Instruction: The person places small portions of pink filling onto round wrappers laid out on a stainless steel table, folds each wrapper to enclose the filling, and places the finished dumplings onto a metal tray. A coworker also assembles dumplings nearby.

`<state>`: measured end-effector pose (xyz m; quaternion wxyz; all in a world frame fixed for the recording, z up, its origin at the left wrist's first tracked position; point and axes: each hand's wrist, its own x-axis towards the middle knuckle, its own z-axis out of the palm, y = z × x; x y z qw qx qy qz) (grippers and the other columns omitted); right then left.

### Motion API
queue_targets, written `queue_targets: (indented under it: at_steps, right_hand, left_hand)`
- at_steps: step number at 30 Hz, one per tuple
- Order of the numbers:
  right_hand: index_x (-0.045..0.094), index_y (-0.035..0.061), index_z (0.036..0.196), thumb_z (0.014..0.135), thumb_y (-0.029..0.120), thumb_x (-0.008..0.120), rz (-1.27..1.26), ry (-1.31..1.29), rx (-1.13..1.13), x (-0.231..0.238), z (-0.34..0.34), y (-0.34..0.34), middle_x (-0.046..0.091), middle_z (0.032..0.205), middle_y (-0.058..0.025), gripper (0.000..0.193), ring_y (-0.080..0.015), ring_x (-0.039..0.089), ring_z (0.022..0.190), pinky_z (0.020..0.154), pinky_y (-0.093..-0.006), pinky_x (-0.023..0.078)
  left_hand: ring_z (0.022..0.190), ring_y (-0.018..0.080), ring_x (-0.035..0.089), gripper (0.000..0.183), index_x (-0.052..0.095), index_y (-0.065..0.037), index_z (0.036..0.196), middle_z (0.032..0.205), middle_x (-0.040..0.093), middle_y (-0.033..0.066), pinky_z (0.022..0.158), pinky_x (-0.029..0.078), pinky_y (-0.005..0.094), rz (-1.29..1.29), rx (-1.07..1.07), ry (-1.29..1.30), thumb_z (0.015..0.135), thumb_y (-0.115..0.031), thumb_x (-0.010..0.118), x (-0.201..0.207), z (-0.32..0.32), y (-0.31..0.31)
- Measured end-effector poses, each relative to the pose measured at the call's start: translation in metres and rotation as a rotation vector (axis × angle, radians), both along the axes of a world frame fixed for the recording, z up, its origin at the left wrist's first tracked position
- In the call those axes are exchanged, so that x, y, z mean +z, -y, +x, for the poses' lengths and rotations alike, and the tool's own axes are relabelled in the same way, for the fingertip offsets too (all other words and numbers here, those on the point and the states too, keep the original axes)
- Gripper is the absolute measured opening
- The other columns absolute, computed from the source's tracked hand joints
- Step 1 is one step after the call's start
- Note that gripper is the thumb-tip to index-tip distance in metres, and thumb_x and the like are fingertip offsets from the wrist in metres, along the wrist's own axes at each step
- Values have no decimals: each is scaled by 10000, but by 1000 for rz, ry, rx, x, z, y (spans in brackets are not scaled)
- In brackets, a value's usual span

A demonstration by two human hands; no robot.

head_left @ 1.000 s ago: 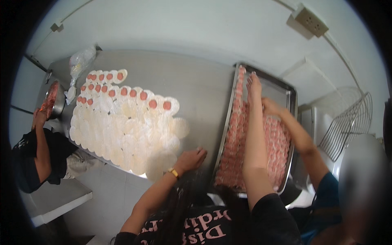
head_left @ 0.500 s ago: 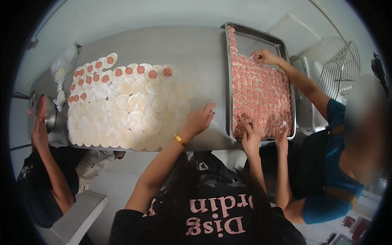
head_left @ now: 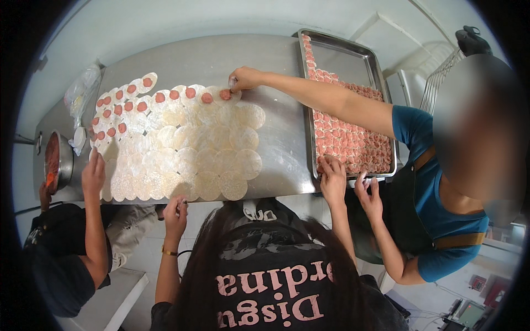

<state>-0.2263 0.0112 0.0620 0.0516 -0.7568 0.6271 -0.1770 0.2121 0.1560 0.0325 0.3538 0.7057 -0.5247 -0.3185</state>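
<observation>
My left hand [head_left: 176,214], with a gold band at the wrist, is at the front table edge beside the near row of round dough wrappers [head_left: 193,160]. Its fingers are curled; what they hold, if anything, is hidden. Over the near left corner of a metal tray [head_left: 395,144] reaches my right hand [head_left: 334,185], fingers stretched onto small filled dumplings [head_left: 348,129] packed in rows. Balls of pink meat filling [head_left: 160,97] top the far and left wrappers. A co-worker's hand [head_left: 245,80] touches the filling on the far right wrapper.
That co-worker's other hand [head_left: 370,196] is beside the tray, and their forearm crosses above it. Left, another person's hand [head_left: 93,171] is at the wrappers' edge; their other holds a metal bowl [head_left: 66,163] of filling. A plastic bag [head_left: 83,94] lies behind.
My left hand has moved from beside the tray leftward to the front edge. The right co-worker's hand has crossed from tray to wrappers. Another filling ball is on the left wrappers.
</observation>
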Motion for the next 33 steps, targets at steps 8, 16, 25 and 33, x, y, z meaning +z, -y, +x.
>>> queue_targets:
  at_steps: [8,16,25,33]
  right_hand:
    - [637,54,1151,743,-40,552,-11,42,15,-6,-7,12,603,1180,-112,427,-316,513,1133,983,-421,409]
    - [570,73,1243,759,-20,519,53,-36,64,-11,-3,48,568,1275,-116,495,-323,456,1248,1068,-435,332]
    - [600,73,1187,791,12,537,-76,38,88,-13,-1,92,585,1215,-91,405,-305,482,1176,1009,-415,371]
    - [624,54,1127,733,-24,555,-75,164,152,-14,-7,131,601,1175,-111,407,-307,508,1122,1001,-413,372]
  left_hand:
    - [555,69,506,147,616,-13,1037,703,558,23,492,411,214,-89,111,-66,921,-81,556,2,5,-12]
    - [556,139,546,192,604,-3,1077,745,618,102,483,431,254,-51,-80,37,905,-74,559,15,-24,11]
    - [575,155,563,195,604,-5,1083,748,622,100,492,454,269,30,-33,23,903,-48,544,24,-50,9]
    - [565,179,564,192,603,-10,1082,738,613,103,484,456,281,28,2,68,904,-39,537,22,-64,4]
